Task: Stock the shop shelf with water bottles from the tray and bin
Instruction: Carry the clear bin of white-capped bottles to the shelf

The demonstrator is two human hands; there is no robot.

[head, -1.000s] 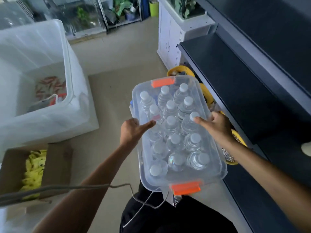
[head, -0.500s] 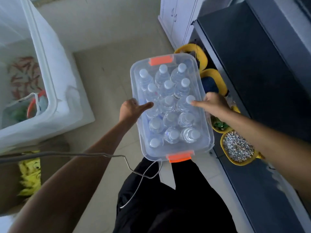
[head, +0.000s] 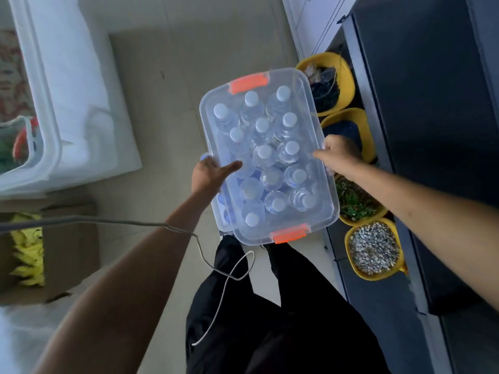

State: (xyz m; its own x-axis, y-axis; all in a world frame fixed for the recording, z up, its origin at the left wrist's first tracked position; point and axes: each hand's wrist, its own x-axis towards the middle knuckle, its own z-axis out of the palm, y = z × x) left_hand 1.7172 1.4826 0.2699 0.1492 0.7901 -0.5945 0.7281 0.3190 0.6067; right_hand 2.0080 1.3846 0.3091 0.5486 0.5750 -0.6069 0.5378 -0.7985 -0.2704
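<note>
A clear plastic bin [head: 305, 85] with orange latches and a clear lid is held over the floor in front of me. Several white-capped water bottles [head: 263, 152] stand upright inside it. My left hand [head: 209, 172] grips its left long side, thumb lying across the lid. My right hand [head: 337, 155] grips the right long side. The dark shop shelf [head: 421, 109] runs along the right, close beside the bin.
Several yellow bowls [head: 374, 251] of gravel and other bits sit on the shelf's low tier, right of the bin. A large white tub [head: 73, 103] stands at left, a cardboard box [head: 70, 249] with yellow items below it. A white cable [head: 224, 276] dangles over my dark trousers.
The view has tilted further down, so the bin sits nearer my legs in the frame. The yellow bowls have come into full sight. Both hands keep the same hold on the bin.
</note>
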